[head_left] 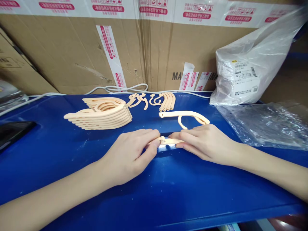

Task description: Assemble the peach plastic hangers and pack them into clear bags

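Observation:
My left hand [131,154] and my right hand [204,142] meet at the middle of the blue table [168,192]. Both pinch a small beige plastic piece [168,141] between fingers and thumbs, low over the surface. Just behind my right hand lies a curved beige hanger part [184,114] with a hook loop. A stack of several beige hanger pieces [101,115] lies to the back left. Small loose beige hooks [141,100] and a row of short bars [168,101] lie at the back centre.
Taped cardboard boxes [144,48] wall off the back. A white cable [120,89] runs along their foot. A white plastic bag with a label [243,77] and clear plastic wrap [269,123] lie at right. A dark flat object [12,131] sits at left.

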The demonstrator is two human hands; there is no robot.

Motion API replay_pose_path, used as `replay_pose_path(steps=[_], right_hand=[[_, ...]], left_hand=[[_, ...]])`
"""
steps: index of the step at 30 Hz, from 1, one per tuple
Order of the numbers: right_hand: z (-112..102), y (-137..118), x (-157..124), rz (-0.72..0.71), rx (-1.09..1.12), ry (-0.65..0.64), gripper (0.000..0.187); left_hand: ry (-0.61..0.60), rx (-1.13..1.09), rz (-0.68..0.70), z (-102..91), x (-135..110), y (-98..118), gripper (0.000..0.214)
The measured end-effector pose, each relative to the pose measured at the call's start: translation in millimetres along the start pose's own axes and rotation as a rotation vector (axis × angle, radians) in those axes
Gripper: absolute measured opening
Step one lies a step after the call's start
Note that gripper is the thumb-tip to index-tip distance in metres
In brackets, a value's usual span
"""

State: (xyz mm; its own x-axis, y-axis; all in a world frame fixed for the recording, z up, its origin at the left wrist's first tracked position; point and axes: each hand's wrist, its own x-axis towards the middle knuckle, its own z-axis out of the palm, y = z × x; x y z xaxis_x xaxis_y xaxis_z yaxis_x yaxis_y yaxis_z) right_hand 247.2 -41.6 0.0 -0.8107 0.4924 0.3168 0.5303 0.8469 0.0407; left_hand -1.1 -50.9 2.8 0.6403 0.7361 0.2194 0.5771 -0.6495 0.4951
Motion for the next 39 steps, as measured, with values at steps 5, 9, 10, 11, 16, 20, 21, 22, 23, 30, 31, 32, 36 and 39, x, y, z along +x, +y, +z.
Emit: replay_pose_path(steps=[5, 9, 10, 11, 16, 20, 21, 22, 23, 30, 31, 32, 36, 39], right_hand=[[0, 0, 2, -0.007, 0.012, 0.023, 0.028], [0, 1, 4, -0.013, 0.035, 0.026, 0.028], [0, 1, 4, -0.013, 0.032, 0.027, 0.028], [0, 0, 4, -0.012, 0.03, 0.027, 0.028], [0, -2, 3, 0.022, 0.075, -0.02, 0.025], [1, -5, 2, 0.046, 0.11, 0.01, 0.024], [1, -7, 2, 0.052, 0.112, 0.02, 0.024], [2, -8, 2, 0.061, 0.111, 0.027, 0.025], [2, -9, 2, 0.074, 0.108, 0.031, 0.027], [2, -11, 2, 0.047, 0.09, 0.017, 0.032], [2, -11, 2, 0.046, 0.093, 0.017, 0.034], [2, -10, 2, 0.048, 0.099, 0.017, 0.035], [3, -10, 0, 0.06, 0.136, 0.003, 0.036], [2, -10, -1, 0.08, 0.167, -0.026, 0.034]], left_hand=[[-0.014, -0.033, -0.063, -1.1, -5, 6, 0.037], [0.001, -0.037, -0.022, 0.9, -6, 6, 0.035], [0.011, -0.031, -0.013, 1.5, -6, 5, 0.035], [0.02, -0.024, -0.007, 1.9, -5, 5, 0.035], [0.012, 0.058, 0.029, 2.2, -4, 4, 0.03], [0.048, 0.245, 0.133, 4.2, -5, 0, 0.025], [0.059, 0.299, 0.156, 5.5, -5, -1, 0.027], [0.069, 0.353, 0.171, 7.0, -5, -3, 0.029], [0.076, 0.402, 0.183, 8.5, -6, -5, 0.031], [0.087, 0.637, 0.29, 9.6, -5, -7, 0.044], [0.092, 0.67, 0.318, 8.1, -4, -6, 0.043], [0.106, 0.704, 0.348, 6.8, -3, -6, 0.042], [0.151, 0.842, 0.44, 3.6, -1, -5, 0.039], [0.165, 0.928, 0.474, 3.5, 0, -5, 0.037]])
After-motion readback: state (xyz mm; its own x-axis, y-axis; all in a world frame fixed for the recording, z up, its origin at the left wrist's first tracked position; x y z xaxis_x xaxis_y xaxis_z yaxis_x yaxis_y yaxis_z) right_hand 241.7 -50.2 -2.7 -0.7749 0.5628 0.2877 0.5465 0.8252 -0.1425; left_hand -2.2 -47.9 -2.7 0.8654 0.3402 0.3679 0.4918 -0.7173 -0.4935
